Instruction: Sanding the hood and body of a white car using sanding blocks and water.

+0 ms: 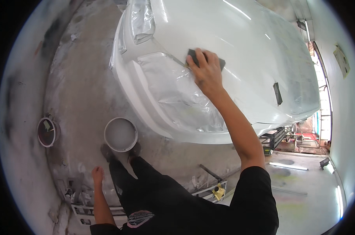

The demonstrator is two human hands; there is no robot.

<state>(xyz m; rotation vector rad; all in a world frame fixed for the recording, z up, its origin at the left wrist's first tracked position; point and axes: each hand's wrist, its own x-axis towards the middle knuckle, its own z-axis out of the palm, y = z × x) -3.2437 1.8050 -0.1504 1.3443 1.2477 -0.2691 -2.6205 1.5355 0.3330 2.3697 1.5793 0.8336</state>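
My right hand (207, 72) reaches out over a white car body (240, 51) and presses a dark grey sanding pad (221, 63) onto its glossy surface. The fingers grip the pad from above. Just below it, a clear plastic masking film (181, 94) covers a headlight area. My left hand (98, 174) hangs low at my side with its fingers curled in, apart from everything, and nothing shows in it. A dark, narrow strip (278, 94) lies on the car body to the right of my forearm.
A round bucket of cloudy grey water (120, 134) stands on the concrete floor by my feet. Farther left is a smaller bucket (48, 132). A white rack (87, 211) and a yellow-wrapped item (218, 192) lie behind me. Black stacked crates (277, 139) stand beyond the car.
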